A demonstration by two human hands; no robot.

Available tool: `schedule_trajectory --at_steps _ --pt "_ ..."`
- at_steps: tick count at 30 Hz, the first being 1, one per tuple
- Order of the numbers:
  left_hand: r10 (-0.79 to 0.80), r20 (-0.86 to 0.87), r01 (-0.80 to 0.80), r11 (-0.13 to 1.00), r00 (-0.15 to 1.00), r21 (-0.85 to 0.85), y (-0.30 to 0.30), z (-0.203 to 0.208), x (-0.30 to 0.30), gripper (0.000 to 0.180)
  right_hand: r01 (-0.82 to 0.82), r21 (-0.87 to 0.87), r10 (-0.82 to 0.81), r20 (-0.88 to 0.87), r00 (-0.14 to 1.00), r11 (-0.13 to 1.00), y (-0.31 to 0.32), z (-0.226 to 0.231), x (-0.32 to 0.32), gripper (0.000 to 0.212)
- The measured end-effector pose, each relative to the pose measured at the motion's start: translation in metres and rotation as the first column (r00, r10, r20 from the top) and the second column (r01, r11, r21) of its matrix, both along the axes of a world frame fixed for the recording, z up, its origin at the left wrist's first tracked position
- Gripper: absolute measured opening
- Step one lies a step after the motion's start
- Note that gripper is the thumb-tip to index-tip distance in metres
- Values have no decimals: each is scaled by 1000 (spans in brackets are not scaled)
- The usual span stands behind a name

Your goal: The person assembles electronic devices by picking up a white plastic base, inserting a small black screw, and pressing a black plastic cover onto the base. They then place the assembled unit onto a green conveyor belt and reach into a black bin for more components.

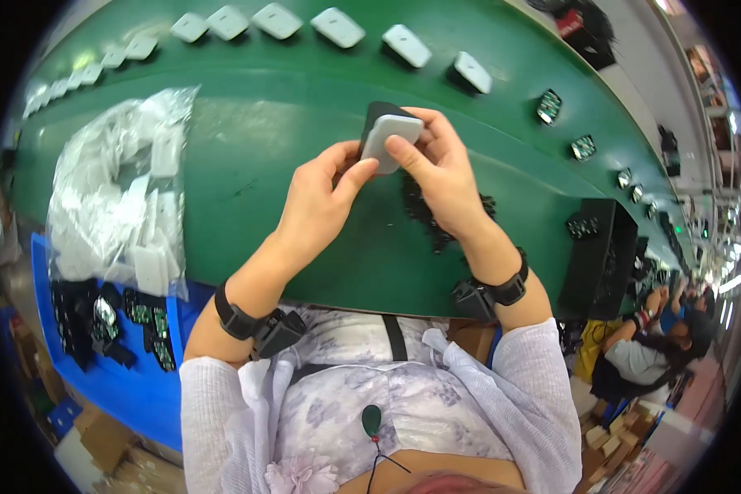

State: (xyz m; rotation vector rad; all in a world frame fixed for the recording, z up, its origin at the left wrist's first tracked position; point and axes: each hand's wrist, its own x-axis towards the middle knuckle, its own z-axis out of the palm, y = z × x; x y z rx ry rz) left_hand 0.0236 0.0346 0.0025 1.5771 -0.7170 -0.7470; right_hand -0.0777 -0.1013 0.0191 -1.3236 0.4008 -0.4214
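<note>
Over the middle of the green table, both hands hold a small rounded casing with a light grey cover and a black part behind it. My left hand grips its lower left side, with the thumb along the edge. My right hand wraps round the right side, its thumb pressed on the grey face. Just below the right hand lies a pile of small black parts, partly hidden by the wrist. Each wrist wears a black strap with a box on it.
A clear bag of white covers lies at left, above a blue bin holding circuit boards. White casings line the far side; circuit boards continue rightward. A black box stands at right. Another person sits beyond.
</note>
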Motion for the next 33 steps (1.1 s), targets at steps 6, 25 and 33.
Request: schedule_trajectory --at_steps 6,25,33 --pt "-37 152 50 995 988 -88 -2 6 -5 33 140 -491 -141 35 989 860 -72 11 -30 45" --pt "438 794 -752 658 421 35 220 41 158 15 -451 -621 -104 -652 751 641 -269 -10 -42 38" --pt "-84 920 -592 742 383 315 185 13 177 14 -269 -789 -251 -466 849 553 -248 -7 -44 35"
